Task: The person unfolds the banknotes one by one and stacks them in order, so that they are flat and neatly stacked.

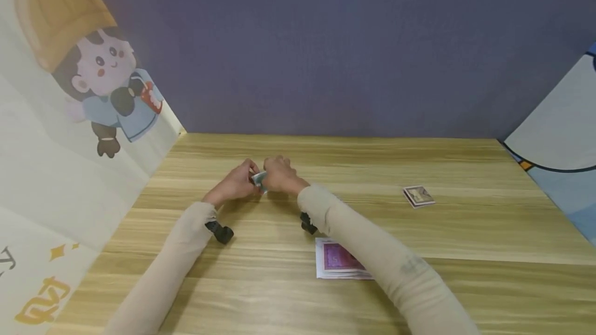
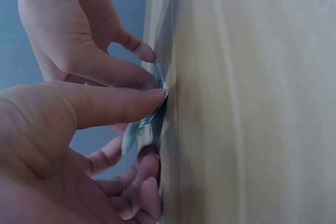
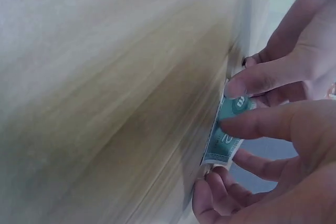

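Both hands meet over the left half of the wooden table around a small green banknote [image 1: 259, 179], which looks folded or bent. The left hand [image 1: 236, 182] pinches it between thumb and fingers. From the other side, the right hand [image 1: 279, 173] pinches it too. In the right wrist view the note [image 3: 216, 148] shows a green printed face and a pale edge, with both thumbs on it. Seen from the left wrist, the note [image 2: 135, 135] is nearly edge-on and partly covered by fingers.
A stack of purple-printed notes [image 1: 340, 258] lies near the front, partly hidden under the right forearm. Farther right on the table [image 1: 465, 237] sits a small folded brownish note [image 1: 420, 196]. A dark wall [image 1: 344, 50] rises behind the table; a cartoon-printed sheet [image 1: 46, 185] is at left.
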Motion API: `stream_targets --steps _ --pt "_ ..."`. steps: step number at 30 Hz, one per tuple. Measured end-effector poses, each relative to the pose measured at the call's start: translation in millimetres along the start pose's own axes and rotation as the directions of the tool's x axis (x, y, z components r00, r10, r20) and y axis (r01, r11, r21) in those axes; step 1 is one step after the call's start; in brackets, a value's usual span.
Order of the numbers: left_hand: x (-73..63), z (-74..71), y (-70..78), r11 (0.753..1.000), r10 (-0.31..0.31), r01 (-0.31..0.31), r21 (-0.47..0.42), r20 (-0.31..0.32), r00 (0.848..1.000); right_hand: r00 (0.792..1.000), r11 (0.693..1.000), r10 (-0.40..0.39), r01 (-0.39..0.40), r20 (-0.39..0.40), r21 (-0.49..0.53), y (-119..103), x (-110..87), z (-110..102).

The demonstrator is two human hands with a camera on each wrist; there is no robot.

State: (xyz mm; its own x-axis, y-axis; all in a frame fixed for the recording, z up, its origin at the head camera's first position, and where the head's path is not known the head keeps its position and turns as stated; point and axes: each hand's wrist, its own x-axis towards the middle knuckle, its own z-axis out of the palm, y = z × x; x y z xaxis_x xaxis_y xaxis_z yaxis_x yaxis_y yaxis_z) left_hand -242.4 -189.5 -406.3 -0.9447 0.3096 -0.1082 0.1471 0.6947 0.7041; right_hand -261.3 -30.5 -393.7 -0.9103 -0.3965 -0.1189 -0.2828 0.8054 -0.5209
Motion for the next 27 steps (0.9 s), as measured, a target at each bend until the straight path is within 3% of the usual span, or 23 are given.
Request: stream_targets --steps 5,16,21,27 --pt "-2.3 2.1 -1.7 0.999 0.01 -0.011 -0.038 -0.028 1.0 0.998 0.998 -0.051 0.05 0.037 0.03 7.2 2.0 -8.9" --pt "3.4 5.4 -5.3 0.996 0.071 -0.075 -0.038 -0.108 0.992 0.993 0.96 -0.098 0.078 0.061 0.268 32.2 3.5 -25.2" --pt "-1.4 10.0 6.2 0.987 0.109 -0.119 -0.106 -0.091 0.99 0.989 0.95 -0.144 0.125 0.046 0.286 34.9 -7.2 -34.5" --pt "-18.1 17.3 33.2 0.968 0.17 -0.178 -0.179 -0.055 0.984 0.961 0.926 -0.274 0.273 -0.03 0.26 40.5 -35.1 -49.8"
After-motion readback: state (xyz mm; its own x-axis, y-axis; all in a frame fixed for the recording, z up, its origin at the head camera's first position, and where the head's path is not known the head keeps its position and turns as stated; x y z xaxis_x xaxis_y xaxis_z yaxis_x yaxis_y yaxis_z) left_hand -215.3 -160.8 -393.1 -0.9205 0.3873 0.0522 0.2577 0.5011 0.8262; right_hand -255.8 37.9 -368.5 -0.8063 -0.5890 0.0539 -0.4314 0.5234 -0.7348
